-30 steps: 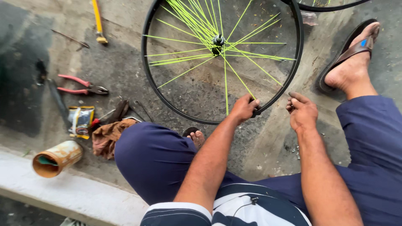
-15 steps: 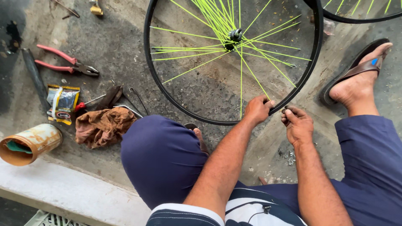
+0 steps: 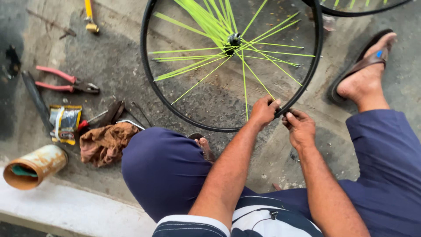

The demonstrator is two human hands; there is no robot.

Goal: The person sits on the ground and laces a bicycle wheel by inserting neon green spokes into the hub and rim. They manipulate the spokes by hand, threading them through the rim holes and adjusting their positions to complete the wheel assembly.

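A black bicycle wheel rim with bright yellow-green spokes and a dark hub lies on the concrete. My left hand grips the near edge of the rim where a spoke meets it. My right hand is right beside it, fingers pinched at the same spot on the rim; whatever small thing it pinches is hidden. I sit with my knees in dark blue shorts either side of my arms.
Red-handled pliers, a small packet, a brown rag, a rusty can and a yellow-handled tool lie at left. A second rim is at top right. My sandalled foot rests at right.
The view has shifted so the wheel and tools sit further right and lower. Both hands stay together at the near edge of the rim.
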